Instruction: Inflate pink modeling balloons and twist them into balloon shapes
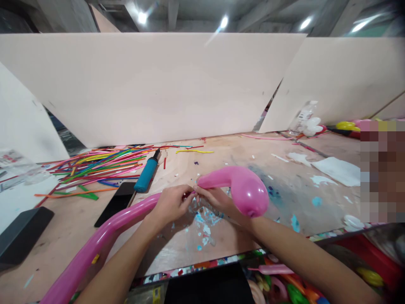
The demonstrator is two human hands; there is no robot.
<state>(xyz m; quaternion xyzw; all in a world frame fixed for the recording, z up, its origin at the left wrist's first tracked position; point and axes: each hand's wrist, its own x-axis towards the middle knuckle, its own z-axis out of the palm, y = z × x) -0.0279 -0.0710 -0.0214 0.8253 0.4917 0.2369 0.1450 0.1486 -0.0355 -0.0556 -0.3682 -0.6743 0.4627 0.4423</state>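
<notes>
My left hand [173, 201] and my right hand [212, 197] meet at mid-table, fingertips pinched on a narrow twisted stretch of a long pink balloon [106, 232]. One long, straight length of it runs from my left hand down to the lower left edge. On the right side, a shorter part bends over my right wrist and ends in a rounded bulb. Both hands are closed. The exact spot between the fingertips is partly hidden by the fingers.
Left of my hands lie a blue hand pump [147, 173], a black phone [115, 203], many uninflated balloons [110, 162] and a dark block [25, 234]. Paint flecks dot the wooden table [218, 147]. White boards [152, 88] stand behind; a bottle [303, 119] is far right.
</notes>
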